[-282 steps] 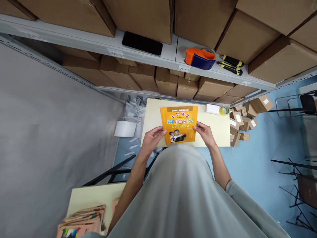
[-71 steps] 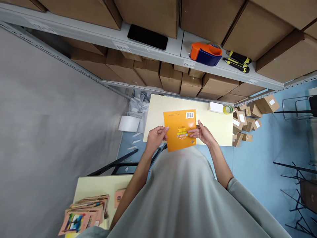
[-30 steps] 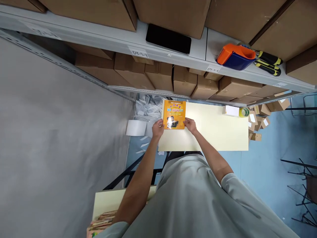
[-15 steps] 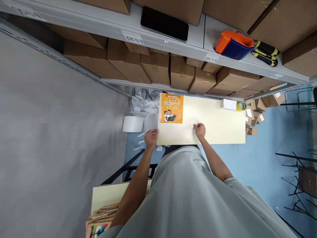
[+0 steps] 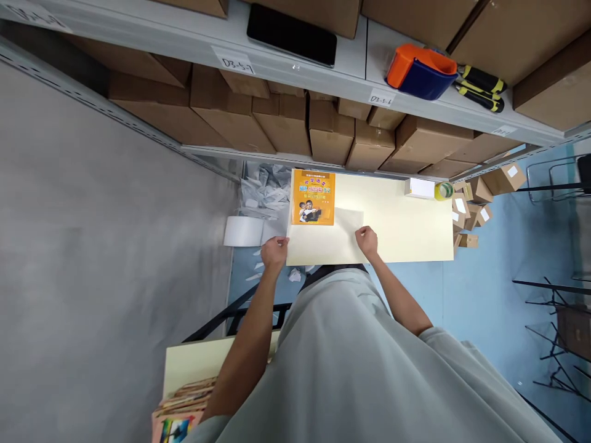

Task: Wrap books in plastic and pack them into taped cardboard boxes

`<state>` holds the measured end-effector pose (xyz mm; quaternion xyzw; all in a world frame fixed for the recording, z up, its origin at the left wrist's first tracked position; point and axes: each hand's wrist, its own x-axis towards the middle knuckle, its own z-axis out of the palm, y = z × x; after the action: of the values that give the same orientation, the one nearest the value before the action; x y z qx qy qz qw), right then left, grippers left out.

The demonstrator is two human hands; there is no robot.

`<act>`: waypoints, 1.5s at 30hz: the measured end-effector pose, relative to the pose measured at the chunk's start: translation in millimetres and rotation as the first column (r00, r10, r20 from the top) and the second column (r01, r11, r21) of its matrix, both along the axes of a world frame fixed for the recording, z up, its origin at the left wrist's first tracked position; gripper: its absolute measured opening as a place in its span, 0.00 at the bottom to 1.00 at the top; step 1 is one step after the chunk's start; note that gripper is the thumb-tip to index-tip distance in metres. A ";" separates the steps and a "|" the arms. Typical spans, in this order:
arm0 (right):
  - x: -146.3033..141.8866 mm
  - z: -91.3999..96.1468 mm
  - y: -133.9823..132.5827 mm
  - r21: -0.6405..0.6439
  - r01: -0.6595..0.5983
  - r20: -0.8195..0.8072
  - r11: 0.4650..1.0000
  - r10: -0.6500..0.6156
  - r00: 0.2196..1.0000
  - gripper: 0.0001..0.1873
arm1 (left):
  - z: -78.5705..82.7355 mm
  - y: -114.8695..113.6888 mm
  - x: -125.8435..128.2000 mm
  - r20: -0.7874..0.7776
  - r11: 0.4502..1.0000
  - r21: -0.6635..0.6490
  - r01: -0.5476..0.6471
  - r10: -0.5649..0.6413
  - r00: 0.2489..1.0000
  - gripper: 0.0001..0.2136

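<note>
An orange book (image 5: 313, 197) lies face up, flat on the far left corner of the cream table (image 5: 406, 231). Neither hand touches it. My right hand (image 5: 367, 239) rests on the table to the book's near right. Its fingers are curled at the near corner of a thin pale sheet (image 5: 349, 218) that lies beside the book. My left hand (image 5: 274, 251) hovers at the table's near left corner with fingers curled; nothing shows in them.
A white box (image 5: 419, 187) and a tape roll (image 5: 444, 191) sit at the table's far right. Shelves behind hold cardboard boxes, a black phone (image 5: 292, 35), an orange-blue tape dispenser (image 5: 419, 63) and screwdrivers (image 5: 480, 89). A stack of books (image 5: 182, 409) lies at near left. Small boxes (image 5: 471, 206) litter the blue floor.
The book was turned over in both hands, then laid on the table's far left corner and let go. Both hands drew back toward me; the right one now meets a pale sheet.
</note>
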<state>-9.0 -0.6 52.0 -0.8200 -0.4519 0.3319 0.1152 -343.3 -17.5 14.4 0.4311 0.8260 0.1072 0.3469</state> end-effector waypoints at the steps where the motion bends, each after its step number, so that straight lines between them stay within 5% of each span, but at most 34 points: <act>1: 0.0 3.9 -6.6 0.004 -0.009 -0.013 1.000 0.009 1.000 0.06 | 2.1 -2.0 -1.8 0.001 1.000 -0.002 0.010 -0.010 1.000 0.12; 6: 4.6 22.2 -28.4 0.028 -0.020 -0.073 0.999 0.022 0.997 0.05 | 14.9 -11.1 -12.7 0.004 1.000 -0.013 0.028 -0.028 1.000 0.11; 14: 14.8 51.0 6.0 0.077 0.021 -0.193 0.997 -0.005 0.981 0.05 | 37.0 4.3 -22.4 0.027 1.000 0.016 0.019 -0.020 0.999 0.12; 19: 21.3 69.5 -2.0 0.083 0.001 -0.268 0.997 0.021 0.963 0.08 | 47.0 -5.6 -32.6 0.082 0.998 0.003 0.057 -0.057 0.995 0.12; 26: 33.7 65.1 -23.0 -0.027 0.034 -0.243 0.999 -0.040 0.969 0.06 | 46.3 -30.3 -28.4 0.122 0.979 -0.143 0.147 -0.130 0.984 0.09; 32: 35.2 71.2 -29.1 -0.151 0.017 -0.231 0.988 -0.052 0.972 0.16 | 47.1 -37.4 -30.3 0.153 0.951 -0.189 0.244 -0.217 0.964 0.08; 39: 20.8 139.3 -37.9 0.005 -0.141 -0.249 0.990 0.138 0.959 0.24 | 61.6 -39.5 -47.3 0.214 0.951 -0.170 0.257 -0.218 0.952 0.06; 45: 18.0 193.4 -24.0 0.131 -0.108 -0.298 0.986 0.143 0.944 0.24 | 91.2 -25.9 -53.9 0.330 0.981 -0.118 0.156 -0.109 0.938 0.15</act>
<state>9.0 -24.6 245.3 -0.7203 -0.4979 0.4357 0.2085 -397.2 -43.4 105.7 0.4367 0.7329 0.0932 0.5133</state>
